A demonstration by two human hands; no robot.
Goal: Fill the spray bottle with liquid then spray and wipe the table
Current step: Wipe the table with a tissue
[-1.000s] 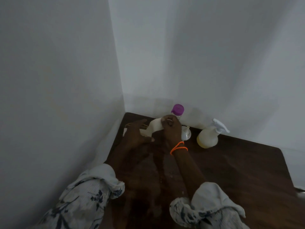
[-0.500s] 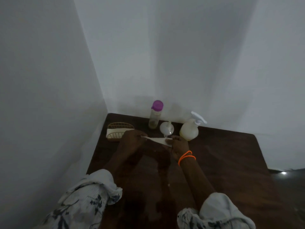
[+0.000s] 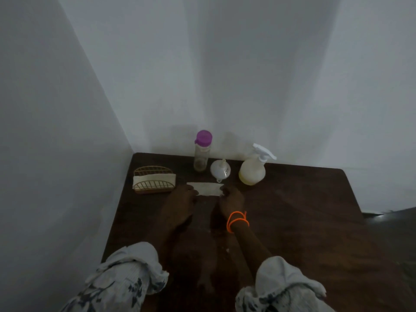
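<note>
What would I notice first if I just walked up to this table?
Probably the two hands, left hand and right hand, holding a folded white tissue by its ends on the dark table. Next, the bright orange bands on the right wrist, and the purple-capped bottle standing by the back wall, with the spray bottle to its right.

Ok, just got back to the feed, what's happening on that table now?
The person holds a folded white tissue by its ends, left hand and right hand, low over the dark wooden table. Behind it stand a purple-capped clear bottle, a white funnel and a white-triggered spray bottle of pale liquid. A wire napkin holder sits left.
</note>
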